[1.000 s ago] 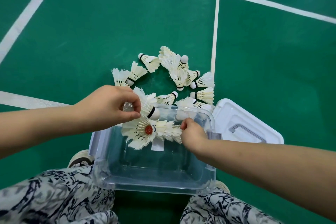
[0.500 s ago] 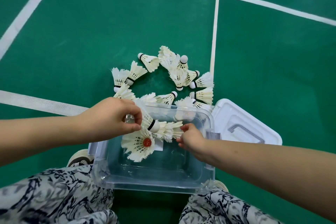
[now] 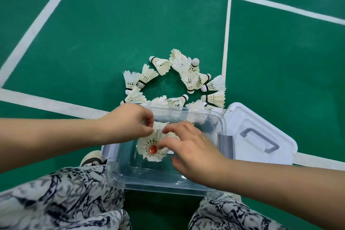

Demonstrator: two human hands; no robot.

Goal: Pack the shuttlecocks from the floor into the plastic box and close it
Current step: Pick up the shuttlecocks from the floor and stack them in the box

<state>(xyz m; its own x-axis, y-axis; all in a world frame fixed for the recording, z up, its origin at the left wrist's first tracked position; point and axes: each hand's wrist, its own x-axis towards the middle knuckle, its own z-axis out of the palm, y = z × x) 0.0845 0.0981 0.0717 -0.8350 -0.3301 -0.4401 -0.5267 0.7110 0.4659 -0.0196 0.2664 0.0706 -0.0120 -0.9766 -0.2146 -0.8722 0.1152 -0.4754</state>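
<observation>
A clear plastic box (image 3: 158, 183) stands on the green floor between my knees. Inside it lies a white feather shuttlecock (image 3: 152, 150) with a red centre, skirt facing up. My left hand (image 3: 127, 123) is over the box's far left corner and pinches the feathers of another shuttlecock (image 3: 159, 127). Over the middle of the box, my right hand (image 3: 192, 149) has its fingers spread and touches the shuttlecocks from above, partly hiding them. Several more shuttlecocks (image 3: 188, 78) lie in a ring on the floor just beyond the box.
The white lid (image 3: 248, 117) with a grey handle lies flat on the floor to the right of the box. A grey latch (image 3: 225, 143) sticks up on the box's right wall. White court lines cross the floor. A shoe (image 3: 92, 158) is left of the box.
Both hands have moved down into the box with the shuttlecocks. My right hand has let go and spread its fingers over them. My left hand has shifted right.
</observation>
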